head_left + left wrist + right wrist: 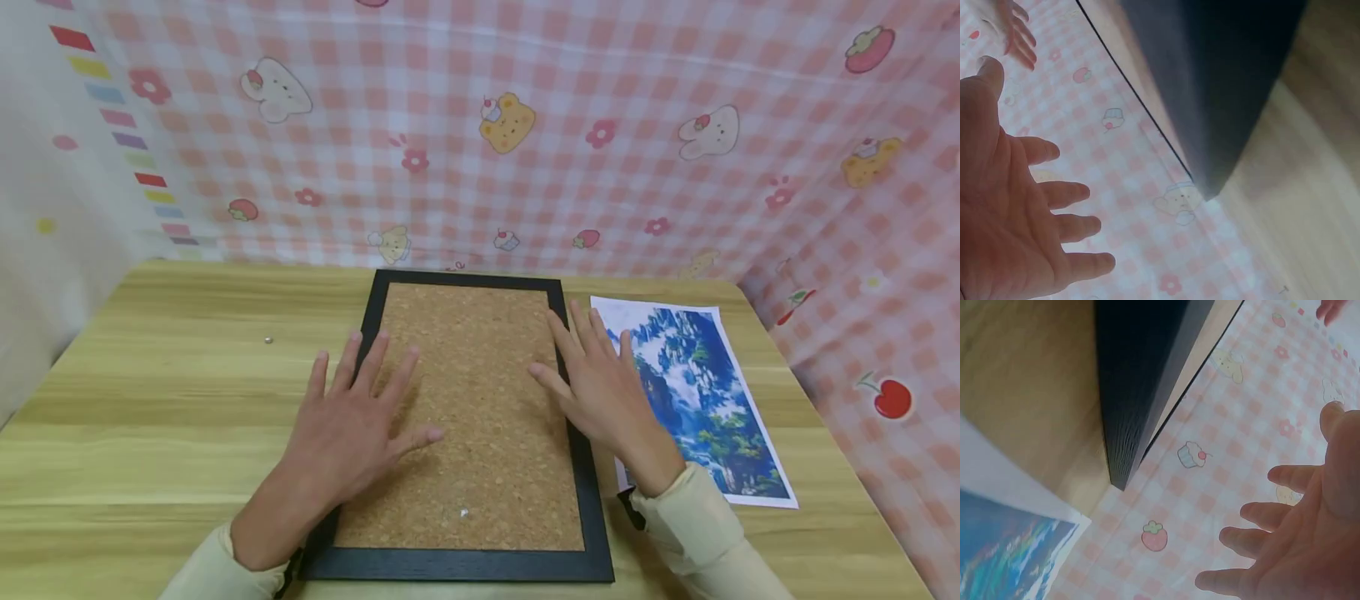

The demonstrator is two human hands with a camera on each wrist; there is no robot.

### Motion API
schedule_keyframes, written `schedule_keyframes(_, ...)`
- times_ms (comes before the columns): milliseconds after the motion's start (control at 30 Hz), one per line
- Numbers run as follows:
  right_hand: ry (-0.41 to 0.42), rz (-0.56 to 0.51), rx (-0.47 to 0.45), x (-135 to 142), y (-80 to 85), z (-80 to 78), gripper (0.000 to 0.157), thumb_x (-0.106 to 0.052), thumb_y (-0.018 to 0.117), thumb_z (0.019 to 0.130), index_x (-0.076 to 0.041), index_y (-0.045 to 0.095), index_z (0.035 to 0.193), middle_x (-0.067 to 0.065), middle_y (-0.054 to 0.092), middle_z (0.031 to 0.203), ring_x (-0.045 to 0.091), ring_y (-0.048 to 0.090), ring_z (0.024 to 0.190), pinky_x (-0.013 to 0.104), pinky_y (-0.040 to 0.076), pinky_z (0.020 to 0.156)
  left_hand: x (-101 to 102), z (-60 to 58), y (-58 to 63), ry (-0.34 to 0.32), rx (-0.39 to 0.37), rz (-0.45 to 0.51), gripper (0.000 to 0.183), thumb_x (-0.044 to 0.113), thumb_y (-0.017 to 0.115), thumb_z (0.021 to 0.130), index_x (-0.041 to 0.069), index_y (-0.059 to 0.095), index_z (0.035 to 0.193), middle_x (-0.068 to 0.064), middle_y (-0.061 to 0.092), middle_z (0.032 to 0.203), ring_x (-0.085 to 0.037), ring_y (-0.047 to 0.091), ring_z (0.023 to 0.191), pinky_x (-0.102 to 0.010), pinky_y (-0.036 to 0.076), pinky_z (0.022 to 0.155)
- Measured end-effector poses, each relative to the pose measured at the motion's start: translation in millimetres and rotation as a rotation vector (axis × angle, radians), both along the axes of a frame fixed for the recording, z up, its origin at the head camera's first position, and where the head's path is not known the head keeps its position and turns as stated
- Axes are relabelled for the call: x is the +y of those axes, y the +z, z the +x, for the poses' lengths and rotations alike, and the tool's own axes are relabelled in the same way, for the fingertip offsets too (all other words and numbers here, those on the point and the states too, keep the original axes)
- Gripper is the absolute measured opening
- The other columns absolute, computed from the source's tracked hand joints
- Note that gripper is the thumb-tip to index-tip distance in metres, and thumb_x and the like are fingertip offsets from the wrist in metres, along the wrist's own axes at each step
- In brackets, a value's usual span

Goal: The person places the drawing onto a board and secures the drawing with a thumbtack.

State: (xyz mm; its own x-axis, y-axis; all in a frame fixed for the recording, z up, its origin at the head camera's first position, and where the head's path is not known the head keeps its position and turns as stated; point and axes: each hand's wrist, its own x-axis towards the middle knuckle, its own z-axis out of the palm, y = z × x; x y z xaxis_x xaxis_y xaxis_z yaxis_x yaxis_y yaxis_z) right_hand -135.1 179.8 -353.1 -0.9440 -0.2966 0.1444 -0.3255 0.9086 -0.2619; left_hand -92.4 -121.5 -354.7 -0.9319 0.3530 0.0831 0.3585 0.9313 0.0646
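Observation:
A cork board (pixel 480 417) in a black frame (pixel 457 565) lies on the wooden table, its long sides running away from me. Over its left edge is my left hand (pixel 341 433), palm down with fingers spread, holding nothing. My right hand (pixel 600 387) spreads its fingers over the right edge, likewise holding nothing. Both wrist views show the palms and straight fingers raised above the frame. Near the board's lower end sits a small shiny whitish piece (pixel 463 512) on the cork. To the right, partly behind my right hand, is a blue landscape print (pixel 705 375) on white paper.
A tiny pin-like metal piece (pixel 268 339) lies on the table (pixel 187 400) left of the board. Behind the table hangs a pink checked cloth (pixel 450 125) with cartoon prints, and it continues along the right side.

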Motion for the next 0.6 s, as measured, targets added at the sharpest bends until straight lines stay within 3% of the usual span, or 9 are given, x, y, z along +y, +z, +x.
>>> schedule_keyframes(400,-0.058,0.03,-0.003,17.7,14.1,0.0,0.075,-0.061,0.035,0.105,-0.018,0.018,0.164,0.013,0.001,0.169,0.035,-0.002,0.154,0.07,-0.001,0.114,7.4,1.0,16.0,-0.008,0.064,0.008,0.098,0.079,0.052,0.088,0.023,0.023,0.163,-0.018,0.017,0.167,-0.045,0.014,0.151,-0.071,0.018,0.112)
schedule_keyframes(600,-0.09,0.04,-0.011,26.3,21.7,-3.8,0.075,-0.061,0.035,0.105,-0.018,0.019,0.164,0.012,0.0,0.169,0.035,-0.003,0.154,0.071,-0.003,0.113,15.0,-2.1,19.5,-0.022,0.056,-0.005,0.096,0.081,0.045,0.089,0.024,0.023,0.163,-0.017,0.014,0.168,-0.041,0.006,0.153,-0.069,0.012,0.115)
